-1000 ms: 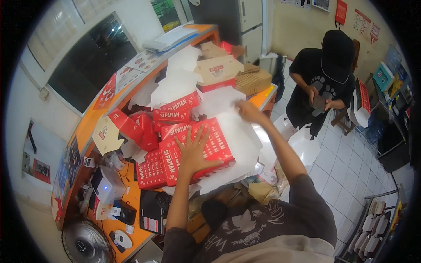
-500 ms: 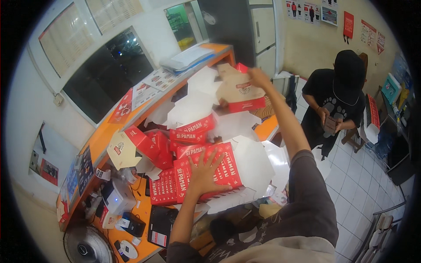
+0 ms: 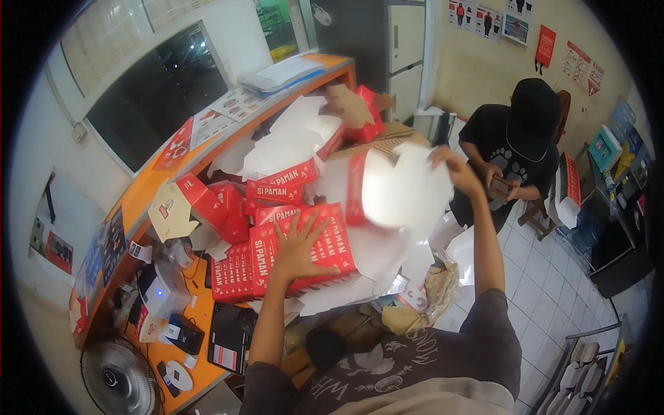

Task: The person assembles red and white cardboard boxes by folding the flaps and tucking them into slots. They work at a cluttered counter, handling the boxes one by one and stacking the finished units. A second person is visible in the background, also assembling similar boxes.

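My left hand (image 3: 296, 250) lies spread over a stack of red paper food boxes (image 3: 332, 243), thumb toward the near edge, fingers apart. To the right, my right hand (image 3: 458, 171) pinches the white flap of a single food box (image 3: 407, 190) with a red side, which is raised over the pile and smeared by motion. More red boxes with open white flaps (image 3: 283, 145) lie beyond the stack. A tilted red box with a cream lid (image 3: 171, 211) leans at its left. One box with a brown flap (image 3: 351, 111) sits at the far end.
An orange counter (image 3: 273, 83) bounds the far left, with papers (image 3: 280, 72) on top. Below it are a white printer (image 3: 162, 290), a tablet (image 3: 227, 332) and a fan (image 3: 119, 380). Another person (image 3: 515, 149) stands at the right, holding a phone-like object.
My right hand has come from the far end of the pile toward the right, bringing a box whose white inside now shows. My left hand stays on the stack; the view has shifted slightly.
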Motion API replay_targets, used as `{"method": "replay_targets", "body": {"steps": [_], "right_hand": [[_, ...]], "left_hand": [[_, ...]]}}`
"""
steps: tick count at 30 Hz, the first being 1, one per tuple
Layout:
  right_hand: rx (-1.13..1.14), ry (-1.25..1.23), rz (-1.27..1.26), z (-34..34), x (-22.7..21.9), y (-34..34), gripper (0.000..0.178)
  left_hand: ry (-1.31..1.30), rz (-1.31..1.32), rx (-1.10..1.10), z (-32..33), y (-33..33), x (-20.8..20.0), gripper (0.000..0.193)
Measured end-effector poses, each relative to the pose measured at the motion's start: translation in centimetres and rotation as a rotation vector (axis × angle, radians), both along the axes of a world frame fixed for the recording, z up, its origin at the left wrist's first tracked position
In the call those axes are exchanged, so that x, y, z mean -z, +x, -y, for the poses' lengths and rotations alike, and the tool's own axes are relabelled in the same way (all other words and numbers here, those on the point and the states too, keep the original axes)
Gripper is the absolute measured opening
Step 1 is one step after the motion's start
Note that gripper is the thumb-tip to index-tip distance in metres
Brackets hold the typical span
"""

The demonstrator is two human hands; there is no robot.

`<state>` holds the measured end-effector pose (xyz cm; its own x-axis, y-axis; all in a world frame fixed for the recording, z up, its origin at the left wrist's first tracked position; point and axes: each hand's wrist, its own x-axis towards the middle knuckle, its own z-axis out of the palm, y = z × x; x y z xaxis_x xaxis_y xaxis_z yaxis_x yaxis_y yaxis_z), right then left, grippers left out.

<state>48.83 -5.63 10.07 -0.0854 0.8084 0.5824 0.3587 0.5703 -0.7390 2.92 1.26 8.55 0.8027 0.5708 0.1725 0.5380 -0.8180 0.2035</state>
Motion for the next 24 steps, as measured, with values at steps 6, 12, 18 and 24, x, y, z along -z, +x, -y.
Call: {"method": "replay_targets", "body": {"steps": [6,12,18,24], "right_hand": [[0.533,-0.168,0.208,4.4,6.2,-5.0,0.029],[0.310,-0.425,-0.149,9.9,7.6,-18.0,0.079],[0.123,-0.581,-0.771,11.1,5.7,-21.6,0.082],[-0.025,-0.533,-0.631,13.7,9.1,-21.7,0.076]], "left_hand": [[0.035,-0.010,-0.013,0.3,-0.1,-0.1,0.115],[0.043,-0.046,-0.071,0.7,0.5,0.1,0.113],[0.177,0.083,-0.038,0.6,2.9,-0.8,0.103],[0.091,0.000,0.024,-1.1,3.8,-0.6,0.097]]}}
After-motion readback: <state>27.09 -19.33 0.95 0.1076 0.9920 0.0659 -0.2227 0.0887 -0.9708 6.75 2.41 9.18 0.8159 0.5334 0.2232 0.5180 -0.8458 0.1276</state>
